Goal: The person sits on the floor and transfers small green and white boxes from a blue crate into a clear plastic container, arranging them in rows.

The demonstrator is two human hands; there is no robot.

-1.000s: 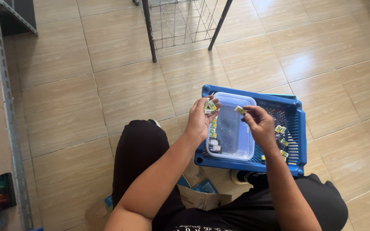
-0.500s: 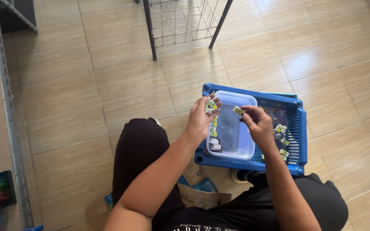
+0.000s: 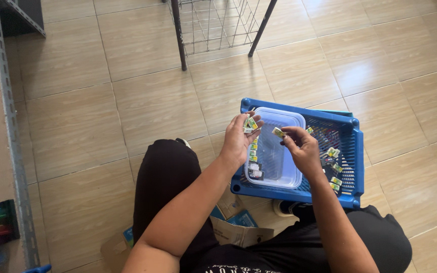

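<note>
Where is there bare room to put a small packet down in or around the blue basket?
Free: the right part of the clear tub's floor, and the floor tiles between the blue basket and the wire rack. Crowded: the tub's left wall, lined with packets, and the basket's right side, scattered with more. Both hands hover above, holding packets.

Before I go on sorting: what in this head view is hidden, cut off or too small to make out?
- Small packets in left hand: how many, too small; fingers cover them.
- Packet in right hand: its print, too small.
- Blue basket floor: partly hidden by the clear tub and both hands.
- Wire rack: cut off by the top edge.
- Cardboard packs on the floor: hidden by the arms and legs.
</note>
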